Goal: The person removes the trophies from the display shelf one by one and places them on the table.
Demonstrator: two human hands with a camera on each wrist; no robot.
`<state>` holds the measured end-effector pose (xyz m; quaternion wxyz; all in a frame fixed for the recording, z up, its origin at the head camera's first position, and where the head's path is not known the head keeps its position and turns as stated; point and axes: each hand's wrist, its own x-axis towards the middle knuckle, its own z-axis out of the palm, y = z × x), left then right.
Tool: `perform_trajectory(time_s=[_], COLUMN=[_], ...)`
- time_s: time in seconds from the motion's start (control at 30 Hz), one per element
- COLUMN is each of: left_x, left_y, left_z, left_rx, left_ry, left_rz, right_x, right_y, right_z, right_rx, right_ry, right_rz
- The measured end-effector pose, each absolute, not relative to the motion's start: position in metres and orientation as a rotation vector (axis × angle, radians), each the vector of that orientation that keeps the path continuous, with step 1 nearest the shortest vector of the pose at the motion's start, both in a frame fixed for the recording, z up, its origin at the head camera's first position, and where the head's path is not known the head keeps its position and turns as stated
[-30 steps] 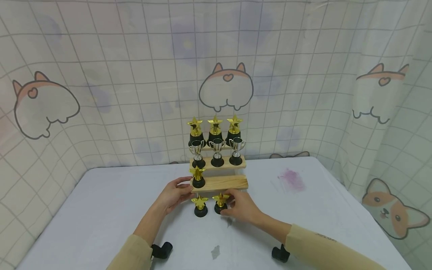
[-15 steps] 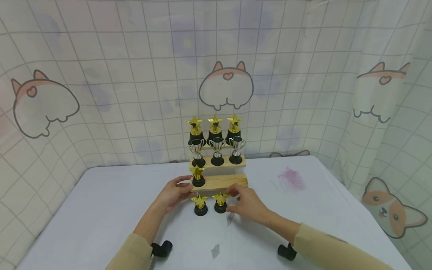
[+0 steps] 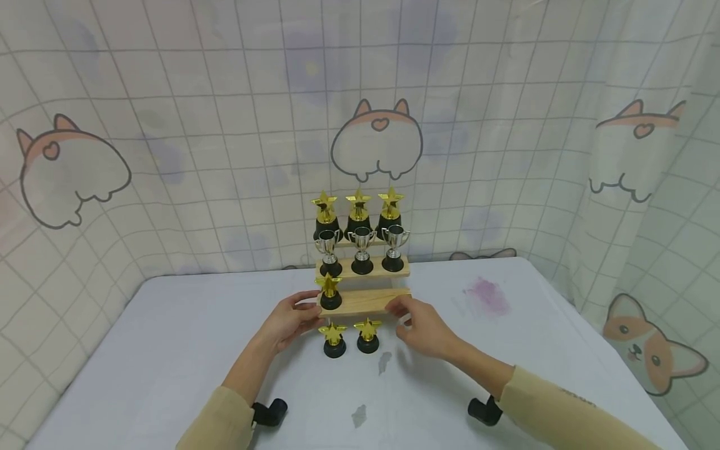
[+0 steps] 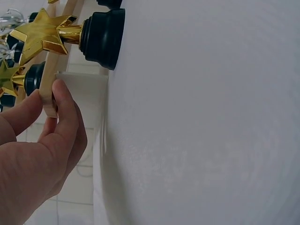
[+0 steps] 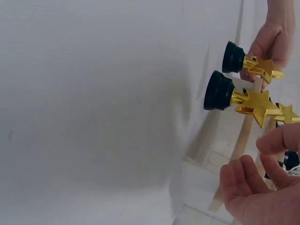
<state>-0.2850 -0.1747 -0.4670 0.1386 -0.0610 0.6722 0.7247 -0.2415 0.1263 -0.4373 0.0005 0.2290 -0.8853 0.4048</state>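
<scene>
In the left wrist view my left hand [image 4: 44,145] pinches the left end of the lowest wooden shelf [image 3: 365,302] between thumb and fingers. On that end stands a gold star trophy [image 3: 330,292] with a black base. Two more star trophies, a left one [image 3: 334,340] and a right one [image 3: 368,336], stand upright on the table before the shelf. Near the shelf's right end is my right hand [image 3: 424,326], fingers loosely bent and holding nothing. Whether its fingertips touch the shelf, I cannot tell. The right wrist view shows a gap between its thumb and fingers.
Three silver cup trophies [image 3: 362,250] line the middle shelf [image 3: 378,269]. Behind them, three taller star trophies [image 3: 359,215] stand on the top shelf. A white cloth covers the table [image 3: 214,350], and a patterned curtain [image 3: 253,137] hangs behind.
My right hand has let go of the right star trophy on the table and moved right, towards the shelf's right end. The left hand has kept its grip on the shelf.
</scene>
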Motion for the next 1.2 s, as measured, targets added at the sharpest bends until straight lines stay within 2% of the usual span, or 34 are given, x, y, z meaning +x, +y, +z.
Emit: perform_trajectory(time_s=[0.5,1.2], left_x=[-0.285,-0.285], left_y=[-0.175,-0.18], left_z=[-0.464,-0.469], left_rx=[-0.165,-0.102], left_ry=[1.933,1.905], left_rz=[2.108,2.128], right_x=[-0.254,-0.279], right_y=[0.112,0.055], right_z=[-0.43,-0.426], right_rx=[0.59,0.684], right_ry=[-2.571,-2.601], right_rz=[1.41,1.529])
